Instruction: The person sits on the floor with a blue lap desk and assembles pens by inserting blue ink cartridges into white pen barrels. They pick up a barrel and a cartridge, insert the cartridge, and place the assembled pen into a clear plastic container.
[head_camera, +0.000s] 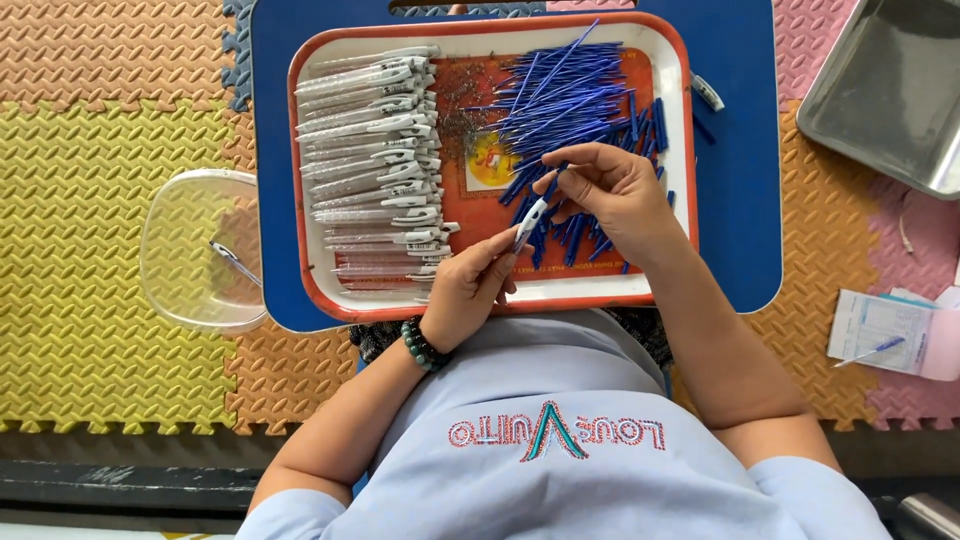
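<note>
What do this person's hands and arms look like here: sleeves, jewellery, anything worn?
Both forearms are bare below short, pale blue sleeves. The left hand has a bracelet of dark green round beads at the wrist. The right hand shows no glove, watch or bracelet. No ring is visible on either hand.

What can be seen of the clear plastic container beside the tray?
The clear plastic container is a shallow, see-through, rounded-rectangular tub, lying open side up on the yellow foam mat next to the blue board. Its right edge reaches the board's corner. Inside lies a single pen with a clear barrel, slanted; otherwise the mat pattern shows through its floor. No hand touches it; the left hand works over the tray.
</note>
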